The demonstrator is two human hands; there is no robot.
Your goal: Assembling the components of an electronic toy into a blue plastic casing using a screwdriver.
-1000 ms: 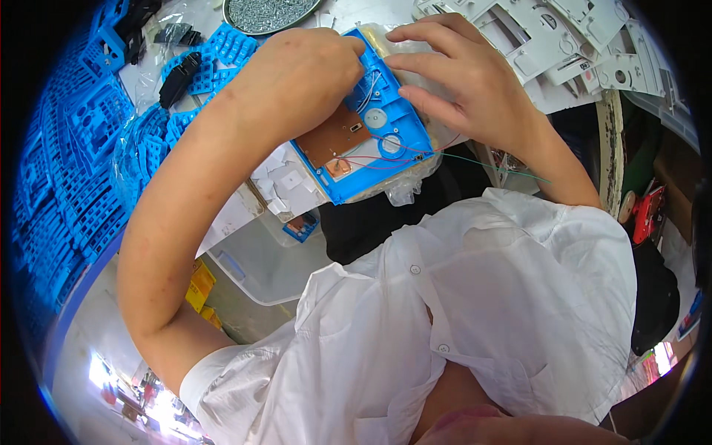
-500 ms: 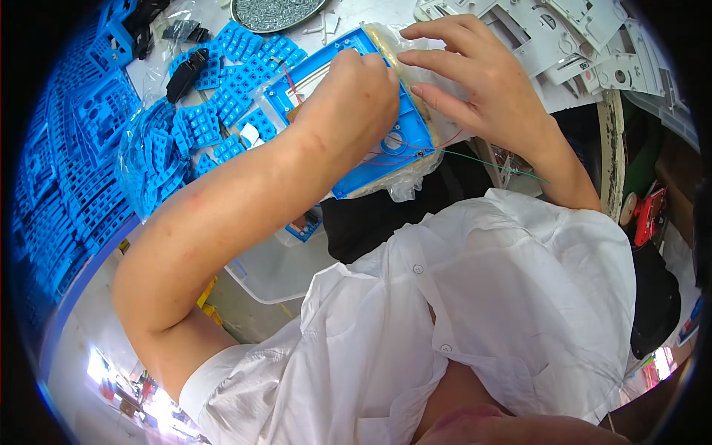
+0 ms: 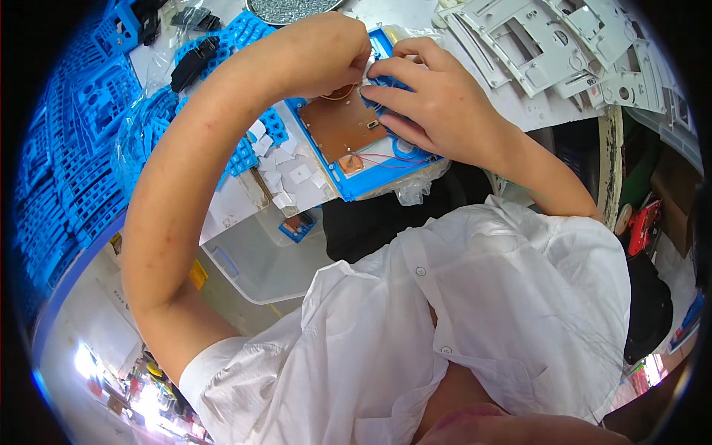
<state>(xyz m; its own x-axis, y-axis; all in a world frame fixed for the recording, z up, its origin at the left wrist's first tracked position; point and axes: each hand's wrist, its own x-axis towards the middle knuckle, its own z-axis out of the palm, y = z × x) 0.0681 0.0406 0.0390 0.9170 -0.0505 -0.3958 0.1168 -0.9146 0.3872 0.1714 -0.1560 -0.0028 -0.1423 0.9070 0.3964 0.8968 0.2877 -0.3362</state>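
From the head camera I see both hands meeting over a blue plastic housing [image 3: 348, 185] that lies open-side up at the near edge of the workbench [image 3: 519, 111], with a brown circuit board [image 3: 337, 122] seated in it and thin red wires [image 3: 386, 159] running along its lower edge. My left hand [image 3: 326, 52] is curled nearly closed, fingertips pinched on something small at the board's top edge; I cannot tell what it is. My right hand [image 3: 430, 104] lies half-open across the housing's right side, fingers pressing down to steady it. I judge this to be the seating of a small part or wire at the board's upper corner. The next move calls for fine fingertip pressure while the right hand keeps the housing from sliding. Small white pads [image 3: 289, 174] lie just left of it, blue frames [image 3: 67, 170] farther left, grey plastic plates [image 3: 541, 44] to the right, a clear tub [image 3: 252, 259] below the edge.
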